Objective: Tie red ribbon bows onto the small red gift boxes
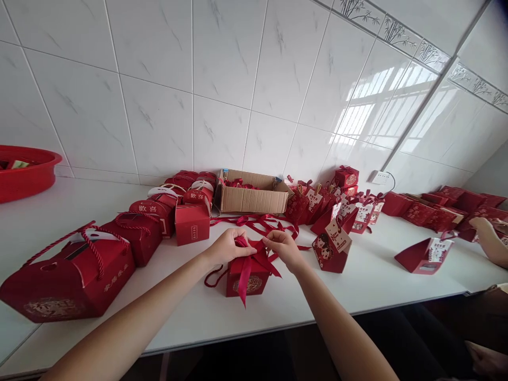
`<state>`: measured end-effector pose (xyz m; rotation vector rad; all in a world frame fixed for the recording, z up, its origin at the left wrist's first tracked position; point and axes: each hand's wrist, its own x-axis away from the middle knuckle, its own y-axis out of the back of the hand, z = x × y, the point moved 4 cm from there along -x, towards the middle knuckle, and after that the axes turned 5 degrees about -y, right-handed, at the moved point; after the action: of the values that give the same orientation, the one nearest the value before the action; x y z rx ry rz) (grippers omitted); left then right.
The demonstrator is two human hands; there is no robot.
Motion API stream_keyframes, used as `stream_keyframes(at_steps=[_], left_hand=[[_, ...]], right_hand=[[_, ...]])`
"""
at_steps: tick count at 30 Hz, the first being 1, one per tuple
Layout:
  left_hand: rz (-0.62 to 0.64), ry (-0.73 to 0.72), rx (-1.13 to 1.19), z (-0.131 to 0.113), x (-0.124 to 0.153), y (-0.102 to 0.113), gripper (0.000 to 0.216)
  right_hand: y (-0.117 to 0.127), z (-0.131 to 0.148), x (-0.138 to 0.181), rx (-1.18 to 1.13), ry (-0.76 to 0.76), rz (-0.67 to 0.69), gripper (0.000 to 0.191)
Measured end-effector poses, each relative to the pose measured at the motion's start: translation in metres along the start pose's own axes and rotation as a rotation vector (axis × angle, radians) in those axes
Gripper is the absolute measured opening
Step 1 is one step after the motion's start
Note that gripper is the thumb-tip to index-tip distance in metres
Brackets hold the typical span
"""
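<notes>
A small red gift box (248, 280) stands on the white table (198, 312) in front of me. A dark red ribbon (254, 259) is tied over its top, with loose ends hanging down the front. My left hand (228, 246) pinches the ribbon at the box's top left. My right hand (283, 246) pinches the ribbon at the top right. Both hands are closed on the ribbon, just above the box.
Larger red boxes with rope handles (79, 270) line the left side. A cardboard box (252, 196) sits at the back with loose ribbons (257, 222) before it. Small tagged red boxes (331, 246) crowd the right. A red basin (24, 172) is far left. Another person's arm (492, 241) is at right.
</notes>
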<state>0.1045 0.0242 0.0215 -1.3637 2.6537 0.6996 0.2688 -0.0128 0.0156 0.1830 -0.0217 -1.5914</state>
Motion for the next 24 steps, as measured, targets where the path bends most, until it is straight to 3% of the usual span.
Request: stream_keyframes(at_steps=[10,24], left_hand=[[-0.014,-0.062,0.003,-0.002,0.001,-0.001,0.039],[-0.090,-0.077,0.086,0.007,0.007,-0.004,0.046]], right_hand=[[0.006,-0.009,-0.005,0.033,0.045,-0.123,0.032],[-0.004,-0.008,0.007,-0.040,0.056,-0.177,0.035]])
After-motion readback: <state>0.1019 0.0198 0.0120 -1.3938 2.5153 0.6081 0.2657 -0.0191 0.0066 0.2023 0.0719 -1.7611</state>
